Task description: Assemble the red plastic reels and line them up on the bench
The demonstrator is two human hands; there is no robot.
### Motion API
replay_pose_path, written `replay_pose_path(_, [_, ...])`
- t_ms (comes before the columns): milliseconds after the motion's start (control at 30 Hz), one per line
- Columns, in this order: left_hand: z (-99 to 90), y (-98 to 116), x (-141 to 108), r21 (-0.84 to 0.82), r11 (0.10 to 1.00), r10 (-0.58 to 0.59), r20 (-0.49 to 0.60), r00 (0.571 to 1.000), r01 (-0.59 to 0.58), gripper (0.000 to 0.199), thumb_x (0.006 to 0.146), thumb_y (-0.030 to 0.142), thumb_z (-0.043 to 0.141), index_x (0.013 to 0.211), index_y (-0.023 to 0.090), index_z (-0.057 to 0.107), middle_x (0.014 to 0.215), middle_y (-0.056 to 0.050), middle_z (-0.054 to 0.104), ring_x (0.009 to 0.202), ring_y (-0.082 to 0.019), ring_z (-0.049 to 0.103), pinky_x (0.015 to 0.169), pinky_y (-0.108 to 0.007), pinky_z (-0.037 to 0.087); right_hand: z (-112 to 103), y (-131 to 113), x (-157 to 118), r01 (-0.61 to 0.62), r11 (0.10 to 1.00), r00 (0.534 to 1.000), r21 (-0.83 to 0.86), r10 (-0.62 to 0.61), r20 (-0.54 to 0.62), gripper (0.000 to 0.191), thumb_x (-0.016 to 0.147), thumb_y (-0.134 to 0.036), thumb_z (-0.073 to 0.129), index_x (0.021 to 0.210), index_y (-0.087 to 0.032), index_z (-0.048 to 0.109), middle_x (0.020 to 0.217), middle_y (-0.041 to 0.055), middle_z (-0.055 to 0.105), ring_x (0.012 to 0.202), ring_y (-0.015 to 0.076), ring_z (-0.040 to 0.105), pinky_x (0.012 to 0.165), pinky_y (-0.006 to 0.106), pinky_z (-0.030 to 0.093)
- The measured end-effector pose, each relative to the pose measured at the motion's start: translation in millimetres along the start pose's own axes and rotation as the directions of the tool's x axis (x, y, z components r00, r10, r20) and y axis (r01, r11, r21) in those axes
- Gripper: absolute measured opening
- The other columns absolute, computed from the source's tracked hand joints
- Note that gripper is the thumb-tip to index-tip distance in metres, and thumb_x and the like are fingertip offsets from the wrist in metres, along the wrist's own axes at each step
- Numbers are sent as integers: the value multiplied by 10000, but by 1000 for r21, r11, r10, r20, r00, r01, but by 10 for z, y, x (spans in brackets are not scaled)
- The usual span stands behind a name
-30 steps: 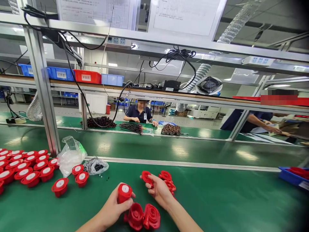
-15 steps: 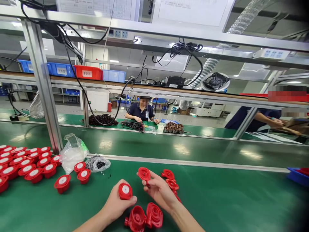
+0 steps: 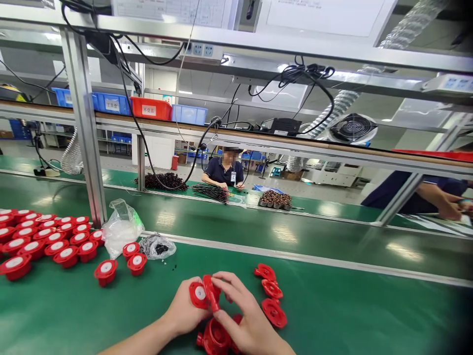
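My left hand (image 3: 185,308) is closed around a red plastic housing with a white disc (image 3: 199,294) facing me. Between the fingertips and thumb of my right hand (image 3: 247,313) stands a red round cover (image 3: 210,293), turned edge-on beside that housing; whether the two parts touch I cannot tell. Just below both hands a red cup-shaped housing (image 3: 216,337) rests on the green bench, with another red part partly hidden behind my right hand. Several red covers (image 3: 274,312) lie in a row to the right.
Many red housings with white discs (image 3: 33,246) crowd the left side. A clear bag of white pieces (image 3: 122,229) and a bag of small black parts (image 3: 158,245) lie beside a metal post (image 3: 84,128). A person (image 3: 224,170) sits across the bench.
My right hand has brought the red cover left and down to the housing in my left hand, turning it edge-on. The view has shifted slightly left.
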State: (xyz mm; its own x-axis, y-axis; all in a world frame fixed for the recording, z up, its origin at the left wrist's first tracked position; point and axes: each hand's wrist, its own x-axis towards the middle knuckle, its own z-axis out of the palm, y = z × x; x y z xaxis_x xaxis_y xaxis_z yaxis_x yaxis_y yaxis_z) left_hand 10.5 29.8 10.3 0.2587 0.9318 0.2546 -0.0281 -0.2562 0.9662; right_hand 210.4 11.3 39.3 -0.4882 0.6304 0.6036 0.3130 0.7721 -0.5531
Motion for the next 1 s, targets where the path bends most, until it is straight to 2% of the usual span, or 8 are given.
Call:
replay_pose_path(67, [20,40,-13,18,998,52,34,998,-52,182,618,114,660,755,163,550,687,51,538,642,-102,380,597,-252,338,8,-47,-2,76,996,997,-44,-74,32,559,922,-184,625,1463,-292,533,1443,117,552,1306,262,571,1100,382,508])
replay_pose_path(133, [34,93,-31,57,995,78,48,996,-81,178,591,94,610,724,175,524,670,62,507,635,-99,358,583,-253,316,26,-49,-1,104,993,994,-61,-103,21,597,900,-159,650,1468,-290,518,1429,112,576,1309,248,582,1129,373,494])
replay_pose_path(267, [48,159,-61,120,990,65,37,997,-69,230,546,95,608,696,199,467,634,84,456,612,-91,321,545,-256,269,40,-13,-9,143,988,990,-63,-143,2,602,880,-181,699,1449,-289,533,1412,113,602,1291,252,605,1110,377,518])
replay_pose_path(400, [41,118,-72,140,990,27,29,999,-31,290,552,131,649,690,218,410,602,97,403,600,-87,284,520,-262,231,23,-40,-20,195,979,981,-61,-195,9,622,859,-163,704,1448,-289,549,1395,118,618,1270,265,620,1089,389,537])
replay_pose_path(633, [32,80,-87,184,983,18,42,999,-26,303,575,134,661,699,221,398,606,92,408,610,-90,291,522,-266,232,18,-104,-16,175,981,985,-84,-175,12,595,835,-172,714,1407,-286,599,1381,121,638,1241,282,642,1059,402,559])
replay_pose_path(800, [25,122,-80,140,990,19,76,997,-30,267,573,114,626,713,213,420,607,88,413,607,-90,298,517,-262,222,-8,-118,-25,171,969,985,-175,-163,60,614,853,-195,726,1440,-293,573,1421,127,629,1262,316,631,1111,478,511])
replay_pose_path(900, [18,161,-74,66,996,50,141,989,-60,193,593,107,598,757,177,524,635,69,465,609,-94,333,539,-258,262,-35,-120,-4,232,956,970,-181,-214,113,654,878,-201,714,1490,-302,509,1491,120,578,1285,319,609,1100,477,513])
replay_pose_path(1000, [19,172,-75,44,997,56,138,989,-63,221,592,107,612,807,154,595,698,30,561,632,-111,411,571,-259,309,-17,-77,23,302,941,950,-156,-283,132,663,913,-241,697,1525,-293,448,1517,122,553,1255,313,605,1048,464,541])
